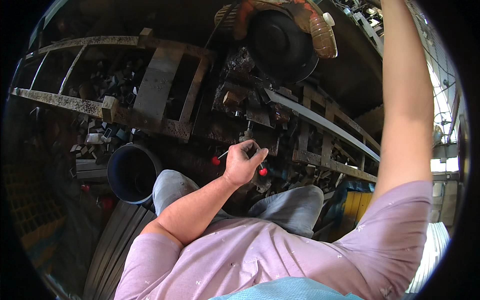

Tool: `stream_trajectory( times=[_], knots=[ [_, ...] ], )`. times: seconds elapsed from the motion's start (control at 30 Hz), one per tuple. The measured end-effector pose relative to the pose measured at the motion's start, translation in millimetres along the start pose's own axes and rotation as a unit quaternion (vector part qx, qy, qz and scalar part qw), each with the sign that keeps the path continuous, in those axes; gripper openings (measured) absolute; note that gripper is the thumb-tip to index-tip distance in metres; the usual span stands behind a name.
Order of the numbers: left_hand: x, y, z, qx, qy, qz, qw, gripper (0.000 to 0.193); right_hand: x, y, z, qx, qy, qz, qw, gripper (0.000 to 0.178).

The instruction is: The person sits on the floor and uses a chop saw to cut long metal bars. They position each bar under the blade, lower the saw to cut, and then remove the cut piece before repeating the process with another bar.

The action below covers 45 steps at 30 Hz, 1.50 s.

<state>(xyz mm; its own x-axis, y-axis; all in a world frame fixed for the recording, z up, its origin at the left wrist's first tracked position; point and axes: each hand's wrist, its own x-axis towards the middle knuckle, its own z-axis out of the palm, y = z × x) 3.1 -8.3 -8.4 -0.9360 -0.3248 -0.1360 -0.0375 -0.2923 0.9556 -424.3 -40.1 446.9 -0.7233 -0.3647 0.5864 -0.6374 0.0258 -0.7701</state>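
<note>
My left hand is closed around the hub of a metal crank handle, whose spokes end in red ball knobs. A threaded screw leads from it toward a dark, greasy vise on the machine just ahead. One end of a long grey metal bar lies by the vise, and the bar runs off to the right. My right arm stretches up along the right side and leaves the picture at the top, so its hand is out of view.
Above the vise sits a round black machine part, beside a plastic bottle of brownish liquid. A metal frame extends left over a heap of offcuts. Left of my knees are a dark bucket and long metal profiles.
</note>
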Motion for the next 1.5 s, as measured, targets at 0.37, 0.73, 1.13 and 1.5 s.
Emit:
stream_trajectory(
  times=[0.37,0.73,1.13,1.5],
  knots=[
    [-2.7,9.6,-2.5,0.012,0.007,-0.025,1.000,0.031,-441.8,99.6,56.3,-0.272,-0.288,0.216,0.892,0.032],
    [3.2,-10.9,-4.6,0.010,0.002,-0.005,1.000,0.023,-447.7,201.1,83.6,-0.302,-0.322,0.191,0.877,0.038],
    [5.0,-16.8,-1.7,-0.090,-0.004,0.018,0.996,0.023,-493.6,111.4,-95.1,-0.026,-0.149,0.434,0.888,0.030],
    [4.1,-13.1,-3.3,-0.065,0.002,0.043,0.997,0.023,-541.0,222.6,-193.0,-0.325,-0.055,0.390,0.860,0.042]
  ],
)
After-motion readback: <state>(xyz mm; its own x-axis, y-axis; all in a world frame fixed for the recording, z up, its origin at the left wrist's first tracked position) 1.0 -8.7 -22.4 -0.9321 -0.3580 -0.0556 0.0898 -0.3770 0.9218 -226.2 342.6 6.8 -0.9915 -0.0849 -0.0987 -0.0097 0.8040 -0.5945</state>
